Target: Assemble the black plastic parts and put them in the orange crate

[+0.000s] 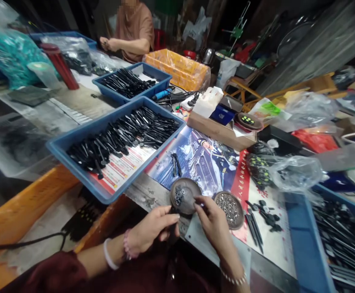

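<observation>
Landmark: the ring dish (pixel 193 188), which holds small dark rings (pixel 179 195).

Left hand (pixel 148 232): at the near side of the ring dish, thumb and fingers closed on what appears to be a dark slender part (pixel 176 230), mostly hidden by the fingers. Right hand (pixel 215 224): at the near right rim of the ring dish, thumb and index fingertips drawn together in a pinch; whether a small piece sits between them cannot be told.

Two black parts (pixel 176 165) lie beyond the ring dish on the poster (pixel 192 150). The metal-piece dish (pixel 242 211) is just to its right, with black rods (pixel 253 230) farther right. The large blue tray (pixel 73 188), with many black parts, is to its left.

Step in hand (judged): small-part pickup or fitting at the left hand's part. From this pose, the next move calls for a steady left grip, a light right pinch and close fingertip alignment; small pieces could slip.
</observation>
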Demonstrator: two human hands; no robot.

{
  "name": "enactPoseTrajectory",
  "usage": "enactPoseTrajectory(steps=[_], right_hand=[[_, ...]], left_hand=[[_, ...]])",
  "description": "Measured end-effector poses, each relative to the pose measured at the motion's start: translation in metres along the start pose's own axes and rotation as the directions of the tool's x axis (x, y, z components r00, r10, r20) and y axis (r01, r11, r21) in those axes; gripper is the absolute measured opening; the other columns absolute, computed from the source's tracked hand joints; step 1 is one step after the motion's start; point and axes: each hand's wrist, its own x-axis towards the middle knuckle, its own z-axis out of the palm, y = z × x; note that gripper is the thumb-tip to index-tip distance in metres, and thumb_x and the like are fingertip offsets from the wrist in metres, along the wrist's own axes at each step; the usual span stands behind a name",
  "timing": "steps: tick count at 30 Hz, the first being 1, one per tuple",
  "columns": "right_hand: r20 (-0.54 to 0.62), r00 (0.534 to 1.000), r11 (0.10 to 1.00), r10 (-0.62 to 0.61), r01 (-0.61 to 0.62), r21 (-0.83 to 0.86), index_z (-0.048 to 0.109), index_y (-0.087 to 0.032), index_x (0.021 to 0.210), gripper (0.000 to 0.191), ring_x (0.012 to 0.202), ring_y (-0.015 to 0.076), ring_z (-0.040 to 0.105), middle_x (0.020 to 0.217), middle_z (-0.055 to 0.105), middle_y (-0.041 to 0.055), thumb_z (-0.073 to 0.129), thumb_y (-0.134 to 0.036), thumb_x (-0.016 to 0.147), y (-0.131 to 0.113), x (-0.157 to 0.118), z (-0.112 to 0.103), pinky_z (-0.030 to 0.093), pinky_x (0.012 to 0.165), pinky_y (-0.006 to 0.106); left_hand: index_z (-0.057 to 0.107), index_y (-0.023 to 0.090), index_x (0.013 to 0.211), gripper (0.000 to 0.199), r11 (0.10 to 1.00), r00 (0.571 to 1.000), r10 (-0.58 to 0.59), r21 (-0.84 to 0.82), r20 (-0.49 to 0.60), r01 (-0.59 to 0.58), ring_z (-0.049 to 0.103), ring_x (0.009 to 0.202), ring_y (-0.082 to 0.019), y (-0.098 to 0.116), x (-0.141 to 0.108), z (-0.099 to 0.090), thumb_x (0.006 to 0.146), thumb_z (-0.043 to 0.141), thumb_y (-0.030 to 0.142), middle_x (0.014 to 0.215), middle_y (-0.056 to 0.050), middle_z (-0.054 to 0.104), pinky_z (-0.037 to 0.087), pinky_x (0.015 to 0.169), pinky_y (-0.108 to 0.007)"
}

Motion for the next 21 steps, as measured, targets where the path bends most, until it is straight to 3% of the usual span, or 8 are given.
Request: enactPoseTrajectory(steps=[3,9,15,21], right_hand=[[0.181,0.975,0.974,-0.131,0.161,-0.157,0.059,-0.02,0.111,0.024,0.092,0.0213,0.063,0.103,0.063,0.0088,0.046,-0.014,0.092,0.005,0.034,0.004,0.05,0.08,0.032],[0.348,0.928,0.939,-0.135,0.232,-0.253,0.062,-0.021,0.101,0.021,0.081,0.0182,0.061,0.1,0.06,0.0059,0.055,-0.008,0.086,0.006,0.063,0.011,0.045,0.069,0.027],[0.39,0.914,0.936,-0.113,0.229,-0.266,0.059,-0.019,0.094,0.015,0.08,0.0176,0.059,0.098,0.059,0.0061,0.055,-0.007,0.086,0.003,0.064,0.01,0.042,0.068,0.027],[0.328,0.942,0.961,-0.073,0.154,-0.229,0.055,-0.018,0.078,0.013,0.073,0.017,0.055,0.079,0.058,0.0021,0.062,-0.007,0.078,-0.003,0.066,0.011,0.039,0.066,0.027]], left_hand=[[0.055,0.015,0.078,0.027,1.0,1.0,-0.016,0.012,0.012,0.015,0.034,0.035,-0.002,0.002,-0.005,-0.007,0.084,0.061,0.04,0.064,0.0,0.065,0.018,0.034,-0.017],[0.055,0.015,0.081,0.026,0.998,1.0,-0.025,0.055,-0.01,0.025,0.035,0.038,-0.002,0.006,-0.016,-0.016,0.078,0.067,0.037,0.063,0.002,0.064,0.019,0.036,-0.016],[0.053,0.015,0.079,0.027,0.996,0.999,-0.05,0.079,-0.014,0.051,0.035,0.038,-0.002,0.009,-0.017,-0.018,0.076,0.068,0.037,0.062,0.002,0.064,0.019,0.036,-0.017],[0.053,0.015,0.08,0.024,0.993,0.999,-0.039,0.115,0.018,0.037,0.036,0.038,-0.002,0.011,-0.015,-0.018,0.078,0.068,0.034,0.063,0.002,0.064,0.022,0.036,-0.016]])
